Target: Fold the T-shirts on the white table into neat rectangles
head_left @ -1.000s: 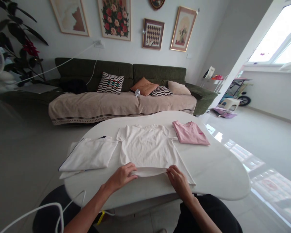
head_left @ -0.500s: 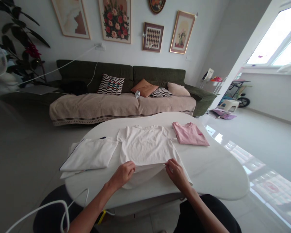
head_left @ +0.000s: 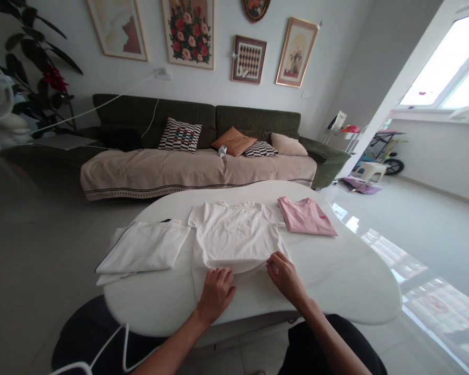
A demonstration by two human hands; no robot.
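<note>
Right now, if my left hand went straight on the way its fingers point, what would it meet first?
Most likely the white T-shirt, just ahead of your left hand. The fingers may be touching its cloth; depth is unclear there.

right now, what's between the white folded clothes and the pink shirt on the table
A white t-shirt, sleeves spread, lies on the table between the white folded clothes and the pink shirt, as the head view shows.

Head-worn view, forward and down across the table (head_left: 347,281) toward the sofa (head_left: 258,120)
</note>
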